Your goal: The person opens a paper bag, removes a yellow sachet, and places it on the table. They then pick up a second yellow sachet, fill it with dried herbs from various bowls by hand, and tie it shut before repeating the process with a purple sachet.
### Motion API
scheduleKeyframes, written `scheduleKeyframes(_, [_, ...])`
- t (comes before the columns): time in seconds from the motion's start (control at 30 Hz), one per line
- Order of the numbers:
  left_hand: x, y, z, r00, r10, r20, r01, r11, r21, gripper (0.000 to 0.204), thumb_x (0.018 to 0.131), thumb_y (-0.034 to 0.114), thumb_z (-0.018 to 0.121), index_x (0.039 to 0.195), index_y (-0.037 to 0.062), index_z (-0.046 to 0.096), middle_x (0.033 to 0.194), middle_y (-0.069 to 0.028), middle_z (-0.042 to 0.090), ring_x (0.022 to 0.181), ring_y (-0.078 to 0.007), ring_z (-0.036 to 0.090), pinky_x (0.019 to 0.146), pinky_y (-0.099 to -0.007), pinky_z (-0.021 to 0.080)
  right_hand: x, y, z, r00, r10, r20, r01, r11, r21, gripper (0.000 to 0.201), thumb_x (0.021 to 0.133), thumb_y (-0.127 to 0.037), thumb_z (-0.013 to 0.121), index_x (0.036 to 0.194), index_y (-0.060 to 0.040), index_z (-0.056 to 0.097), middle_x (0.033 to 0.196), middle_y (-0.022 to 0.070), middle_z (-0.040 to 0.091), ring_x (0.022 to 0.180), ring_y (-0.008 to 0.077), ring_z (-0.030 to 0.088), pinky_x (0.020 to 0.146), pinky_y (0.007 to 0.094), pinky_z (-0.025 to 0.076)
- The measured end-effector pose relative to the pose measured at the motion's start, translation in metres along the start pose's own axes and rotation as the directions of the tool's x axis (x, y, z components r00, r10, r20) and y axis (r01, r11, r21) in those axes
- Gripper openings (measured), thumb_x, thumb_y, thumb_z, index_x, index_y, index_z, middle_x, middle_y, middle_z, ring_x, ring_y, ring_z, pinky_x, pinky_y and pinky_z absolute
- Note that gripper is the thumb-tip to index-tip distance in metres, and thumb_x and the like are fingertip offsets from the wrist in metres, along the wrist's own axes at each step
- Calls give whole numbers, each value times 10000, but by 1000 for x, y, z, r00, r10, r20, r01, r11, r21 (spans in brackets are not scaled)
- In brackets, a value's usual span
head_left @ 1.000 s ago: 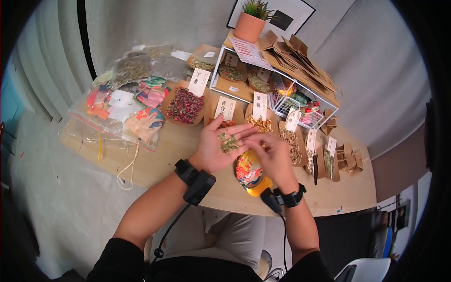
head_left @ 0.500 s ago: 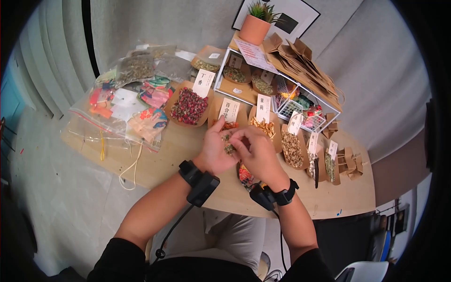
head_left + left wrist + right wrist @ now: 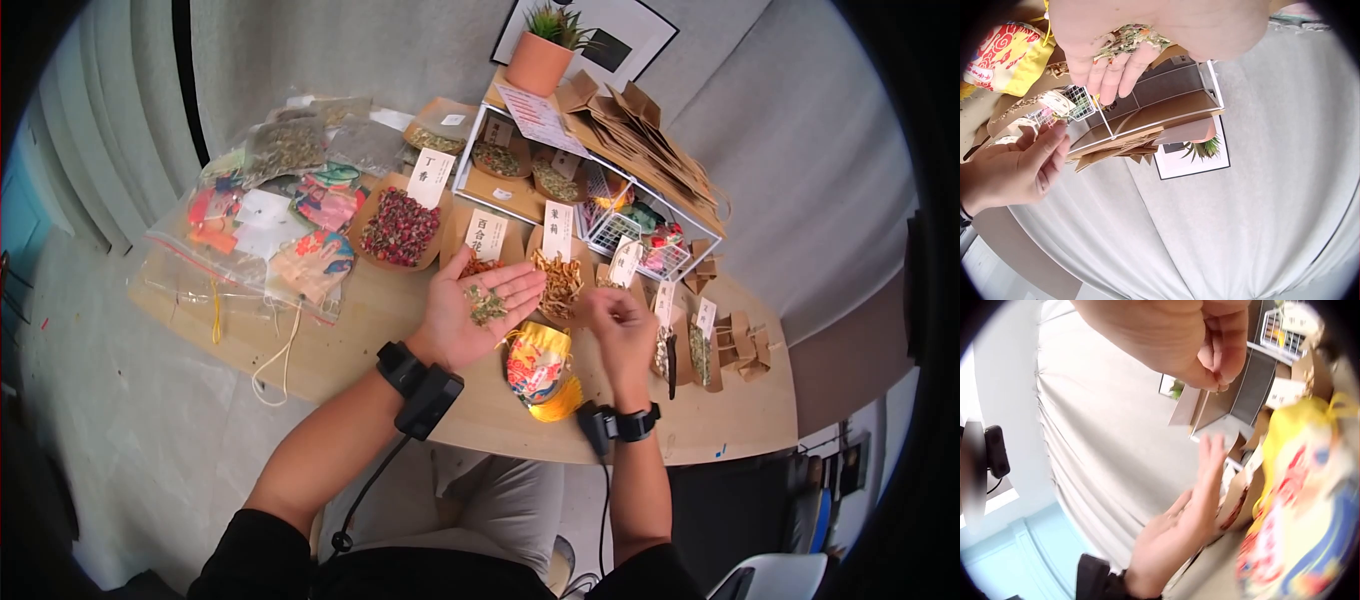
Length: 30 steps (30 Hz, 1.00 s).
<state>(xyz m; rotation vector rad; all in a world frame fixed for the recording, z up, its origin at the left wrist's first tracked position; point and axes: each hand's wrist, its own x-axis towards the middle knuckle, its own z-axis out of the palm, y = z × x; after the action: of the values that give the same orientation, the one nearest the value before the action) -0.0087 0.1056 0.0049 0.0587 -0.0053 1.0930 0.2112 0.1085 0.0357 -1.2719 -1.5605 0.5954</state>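
Observation:
My left hand (image 3: pixel 452 325) is held palm up with straight fingers, carrying a small heap of dried green herb bits (image 3: pixel 486 306). To its right, my right hand (image 3: pixel 624 338) has thumb and fingertips pinched together; a tiny dried herb bit (image 3: pixel 1217 391) shows at the fingertips in the right wrist view. A yellow drawstring pouch (image 3: pixel 535 368) with a red and blue pattern and a tassel lies on the table between the hands. Just beyond the left fingertips stands a labelled paper tray of yellowish dried flowers (image 3: pixel 562 284).
A tray of dried rosebuds (image 3: pixel 400 228) and several other labelled trays line the table (image 3: pixel 420 420). Clear bags (image 3: pixel 290 145) and a bag of fabric pouches (image 3: pixel 230 215) lie left. Behind stands a white-framed shelf (image 3: pixel 458 165) with folded paper bags (image 3: pixel 640 125) and a potted plant (image 3: pixel 538 62) on top.
My right hand dipped over the left palm half a second ago and has since moved away to the right. The pouch shows fully again; the left hand still carries the herb bits.

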Motion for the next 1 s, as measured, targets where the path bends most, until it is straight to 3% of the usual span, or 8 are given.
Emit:
scheduleKeyframes(0.17, [2,-1,-1,1000,3,0,-3,1000,-9,772,1013,500,336,1417,-156,289,1492,-293,319,1423,-368,288,1195,-469,215,18,39,-61,996,33,-87,-62,930,-363,156,886,-77,640,994,4,718,794,107,718,678,149,675,647,278,519])
scheduleKeyframes(0.27, [0,-1,0,1000,3,0,-3,1000,-10,771,1012,500,336,1417,-154,294,1494,-297,315,1423,-370,287,1195,-469,214,6,38,-68,996,-93,9,75,737,-671,190,876,-129,629,1004,-18,718,793,159,712,693,258,703,661,336,537])
scheduleKeyframes(0.37, [0,0,2,1000,11,-17,-11,1000,-7,768,1014,501,330,1417,-152,298,1491,-299,320,1423,-369,289,1194,-469,215,-13,19,-60,999,-2,50,36,734,-679,202,853,-158,645,1005,-48,720,776,170,701,695,314,695,664,370,546])
scheduleKeyframes(0.47, [-1,0,3,999,19,-30,-19,1000,10,764,1016,502,321,1415,-150,305,1486,-298,332,1422,-367,293,1193,-467,217,-24,18,-49,995,-63,80,99,767,-634,196,847,-160,651,999,-57,721,739,154,700,655,311,692,649,374,550])
scheduleKeyframes(0.6, [-1,-1,4,999,21,-50,-20,1000,12,763,1017,505,314,1410,-149,315,1482,-296,342,1418,-366,302,1191,-468,223,-23,7,-37,995,-59,80,96,762,-640,151,811,-125,680,941,-56,715,834,126,699,820,315,663,738,405,531])
scheduleKeyframes(0.7, [-2,0,4,998,30,-56,-30,1000,7,763,1017,507,314,1409,-148,317,1482,-295,343,1416,-365,307,1190,-470,228,-16,10,-28,915,-364,174,373,598,-710,140,778,-92,703,917,-84,722,893,97,673,925,313,602,801,412,496])
scheduleKeyframes(0.8, [-2,0,6,997,40,-59,-39,999,20,764,1017,505,316,1411,-150,310,1482,-300,339,1415,-372,306,1192,-475,225,-9,19,-19,871,-397,290,477,538,-695,163,751,-81,714,911,-106,730,910,78,660,940,306,569,825,400,478])
scheduleKeyframes(1.0, [0,1,0,999,29,-15,-29,999,-17,763,1017,497,331,1410,-156,302,1483,-314,322,1418,-386,291,1196,-479,213,-13,13,-14,874,-314,371,486,568,-664,198,732,-69,714,926,-98,740,903,88,665,885,301,577,815,389,479])
